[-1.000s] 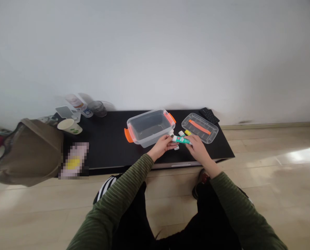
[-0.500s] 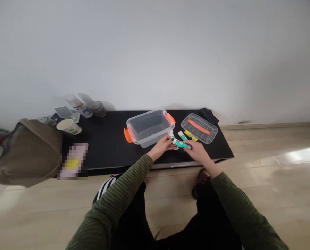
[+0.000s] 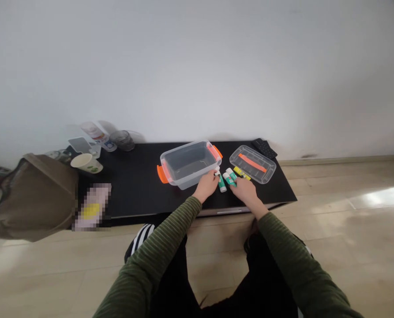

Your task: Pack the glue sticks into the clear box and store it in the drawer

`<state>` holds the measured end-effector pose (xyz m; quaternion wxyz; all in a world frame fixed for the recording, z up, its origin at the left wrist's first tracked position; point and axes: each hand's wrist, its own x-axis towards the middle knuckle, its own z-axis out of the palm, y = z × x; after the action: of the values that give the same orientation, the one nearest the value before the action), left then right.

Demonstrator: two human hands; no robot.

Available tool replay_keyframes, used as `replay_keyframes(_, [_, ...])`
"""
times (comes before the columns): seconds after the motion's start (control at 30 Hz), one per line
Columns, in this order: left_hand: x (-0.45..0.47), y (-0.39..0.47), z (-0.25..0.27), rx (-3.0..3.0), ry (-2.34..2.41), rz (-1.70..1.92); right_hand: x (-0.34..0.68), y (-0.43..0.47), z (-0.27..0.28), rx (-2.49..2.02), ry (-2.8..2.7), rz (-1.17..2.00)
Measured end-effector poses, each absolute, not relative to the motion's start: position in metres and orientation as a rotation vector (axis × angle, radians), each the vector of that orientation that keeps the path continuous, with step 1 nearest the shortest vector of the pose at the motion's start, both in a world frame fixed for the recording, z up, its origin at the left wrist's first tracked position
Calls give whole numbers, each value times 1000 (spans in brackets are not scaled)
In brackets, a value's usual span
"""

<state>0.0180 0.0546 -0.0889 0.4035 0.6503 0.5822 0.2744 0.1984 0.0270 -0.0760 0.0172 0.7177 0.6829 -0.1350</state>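
My left hand (image 3: 207, 185) is at the right front corner of the clear box, its fingers closed at the upper part of a green-and-white glue stick (image 3: 222, 184) lying on the black table. My right hand (image 3: 245, 191) is closed around the lower end of another green glue stick (image 3: 228, 178), whose white cap points away from me. A third green glue stick (image 3: 231, 172) lies just behind it, partly covered. Beside them is a yellow glue stick (image 3: 242, 172), resting against the clear lid (image 3: 266, 176) with its orange handle. The lidless clear box (image 3: 183, 181) has orange latches.
A black patterned object (image 3: 264, 148) lies behind the lid. To the left are a paper cup (image 3: 87, 163), a glass (image 3: 122, 140), a spray can (image 3: 99, 136), a brown bag (image 3: 38, 198) and a blurred pink item (image 3: 95, 196). The black table (image 3: 133, 190) stands against the wall.
The green glue stick that both hands held has swung round and is in my right hand alone, lower down beside the others. My left hand has moved onto the leftmost glue stick.
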Motion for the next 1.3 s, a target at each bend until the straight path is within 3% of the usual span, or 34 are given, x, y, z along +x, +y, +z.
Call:
replay_keyframes(0.33, [15,68,-84,1830,1590,586,169,34,-91,2217,2367,1])
replay_keyframes(1.1, [47,77,-95,2196,1652,135,169,26,-82,2214,2054,-424])
replay_keyframes(1.3, [38,70,-93,2125,1596,300,182,22,-65,2316,2020,-545])
